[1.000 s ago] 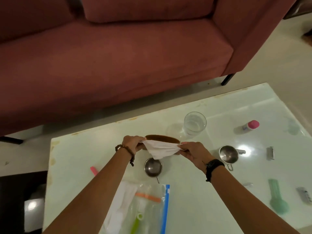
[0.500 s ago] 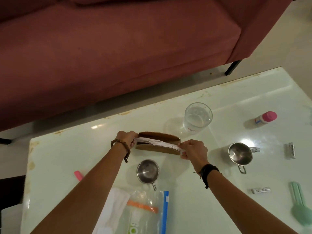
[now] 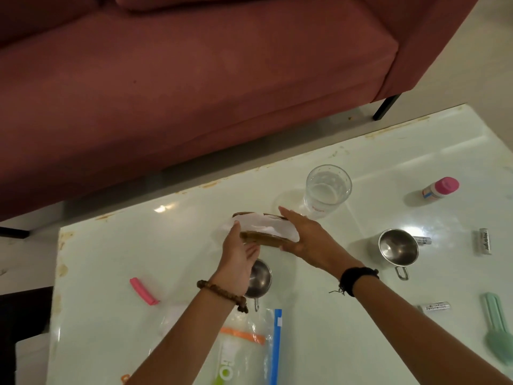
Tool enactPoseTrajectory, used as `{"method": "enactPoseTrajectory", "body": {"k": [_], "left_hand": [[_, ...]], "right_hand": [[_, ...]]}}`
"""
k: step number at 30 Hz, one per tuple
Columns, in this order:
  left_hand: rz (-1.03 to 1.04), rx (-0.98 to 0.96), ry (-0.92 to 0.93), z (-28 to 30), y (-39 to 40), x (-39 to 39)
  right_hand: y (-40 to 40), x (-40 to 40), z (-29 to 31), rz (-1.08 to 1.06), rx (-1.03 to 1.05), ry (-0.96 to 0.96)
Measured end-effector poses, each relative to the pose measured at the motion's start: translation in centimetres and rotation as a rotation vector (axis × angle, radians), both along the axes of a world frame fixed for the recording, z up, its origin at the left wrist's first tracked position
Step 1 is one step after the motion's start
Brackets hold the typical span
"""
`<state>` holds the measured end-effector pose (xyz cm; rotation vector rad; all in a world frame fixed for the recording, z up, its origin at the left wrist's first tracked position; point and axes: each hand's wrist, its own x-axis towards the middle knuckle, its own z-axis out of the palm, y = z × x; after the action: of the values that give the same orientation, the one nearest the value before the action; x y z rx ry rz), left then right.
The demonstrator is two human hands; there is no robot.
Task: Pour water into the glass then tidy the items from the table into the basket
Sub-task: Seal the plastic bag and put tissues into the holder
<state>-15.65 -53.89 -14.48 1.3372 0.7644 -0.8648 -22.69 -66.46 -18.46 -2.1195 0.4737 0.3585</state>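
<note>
**A:** Report the surface and the room.

**B:** My tabletop (image 3: 347, 323) is a pale green, glossy sheet that reflects the lamp. Rust-coloured chips run along its far edge. Beyond that edge stands a dull red fabric sofa (image 3: 194, 79) on dark legs, over a light floor.

**A:** Locate the items. Use the glass as reference.

**B:** The glass (image 3: 327, 190) is clear, round and part-filled with water. The basket (image 3: 263, 237) is just nearer than the glass and to its left: a shallow oval of brown woven material, lined with a crumpled white tissue (image 3: 263, 225). Right of the glass lies a small bottle (image 3: 441, 188) with a pink cap. Nearer and to the right stands a steel cup (image 3: 398, 250), smooth and shiny. A second steel cup (image 3: 259, 277) sits nearer than the basket, partly under my wrist. Well left of it is a pink clip (image 3: 143, 290). Nearest me is a clear zip bag (image 3: 249, 345) with a blue seal strip.

**A:** State of the fingers?

**B:** My left hand (image 3: 240, 258) has straight fingers against the basket's left end. My right hand (image 3: 308, 240) has fingers extended flat against its right end. Neither curls round it.
</note>
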Motion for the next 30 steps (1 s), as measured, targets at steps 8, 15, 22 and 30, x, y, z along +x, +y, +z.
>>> {"method": "enactPoseTrajectory", "body": {"k": [8,15,22,30], "left_hand": [[-0.154,-0.12,-0.086,-0.2,-2.1,-0.8],[-0.311,-0.083,-0.047,0.6,-3.0,0.2],[-0.374,-0.051,-0.15,0.2,-3.4,0.0],[-0.508,0.162,-0.873,0.4,1.4,-4.6]], "right_hand": [[3.9,-1.1,-0.6,-0.384,0.122,-0.225],[4.7,-1.5,-0.2,-0.364,0.194,-0.175],[3.9,-1.7,-1.0,-0.24,0.092,-0.138],[5.7,-4.7,-0.3,-0.477,0.194,-0.246]]}}
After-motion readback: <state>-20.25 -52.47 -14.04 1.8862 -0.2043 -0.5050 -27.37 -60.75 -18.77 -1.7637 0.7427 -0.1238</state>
